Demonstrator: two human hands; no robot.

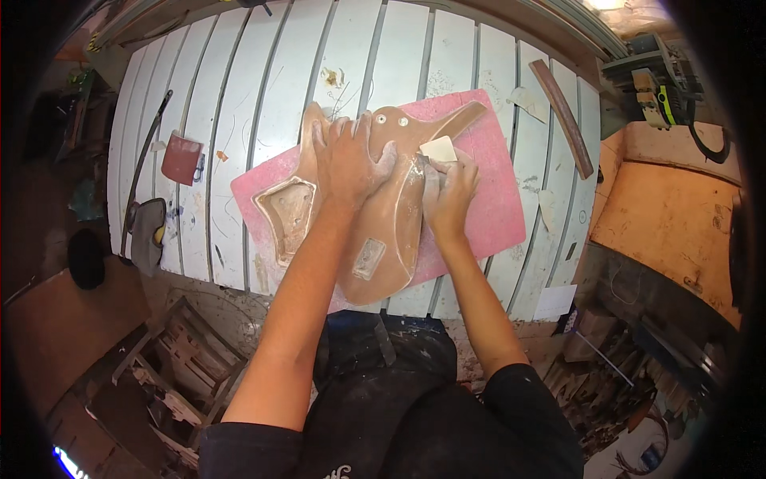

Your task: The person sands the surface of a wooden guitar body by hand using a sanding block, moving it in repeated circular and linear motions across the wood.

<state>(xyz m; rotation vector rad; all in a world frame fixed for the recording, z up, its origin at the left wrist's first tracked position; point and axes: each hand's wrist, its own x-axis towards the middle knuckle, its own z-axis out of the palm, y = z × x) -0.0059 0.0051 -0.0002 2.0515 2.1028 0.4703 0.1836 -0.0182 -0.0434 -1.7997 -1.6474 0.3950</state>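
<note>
A brown, dusty electric guitar body (399,203) lies on a pink mat (491,195), its routed cavities facing up. My left hand (349,160) rests palm down on its upper part, fingers spread over the wood. At the body's right edge, near the inner curve of the horn, my right hand (452,190) is closed on a small cream square pad (438,149). The fingers press the pad against that edge; its underside is hidden. White dust coats the fingers of both hands.
The white slatted table (455,48) carries a long brown strip (561,120) at right, and a reddish-brown sheet (182,157) and a thin dark rod (146,172) at left. A grey cloth-like item (148,235) hangs over the left edge. Wooden boards (662,219) stand beyond the right side.
</note>
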